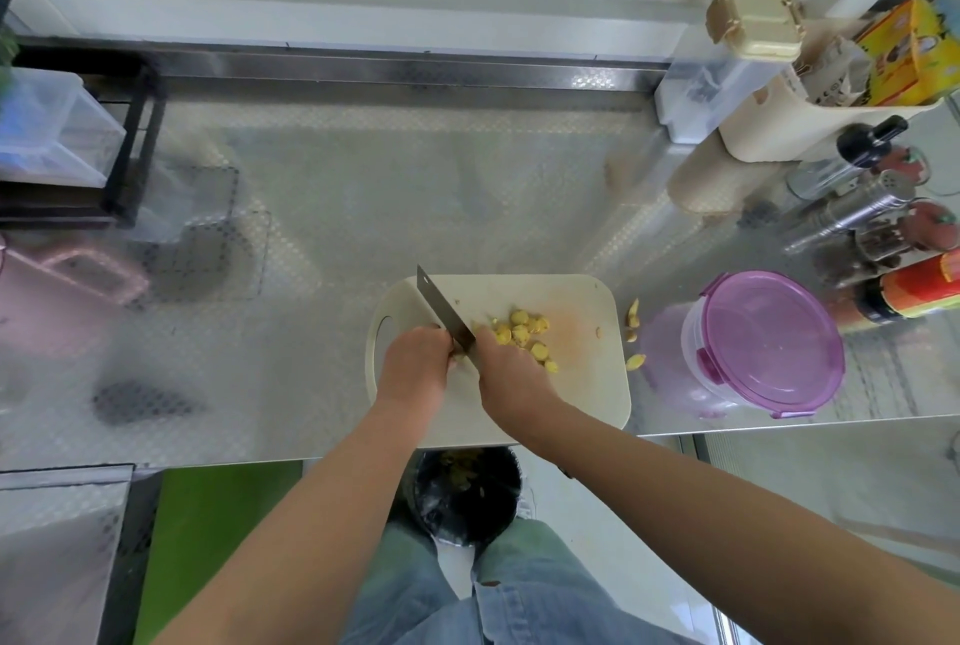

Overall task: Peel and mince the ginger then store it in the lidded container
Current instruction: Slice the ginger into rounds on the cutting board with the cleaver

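A cream cutting board (582, 384) lies at the counter's front edge. Several yellow ginger slices (522, 330) are scattered on its middle. My right hand (506, 366) grips the handle of a cleaver (441, 309), whose blade angles up and to the left across the board. My left hand (415, 358) is curled beside the blade and holds a small piece of ginger against the board; the piece is mostly hidden under the fingers. A round clear container with a purple clip lid (763, 343) stands closed to the right of the board.
Ginger scraps (634, 317) lie on the steel counter (363, 187) between board and container. Spice jars and bottles (878, 229) crowd the right side. A black rack with a clear box (57, 135) stands at left. A black-lined bin (467, 494) with peelings sits below the counter edge.
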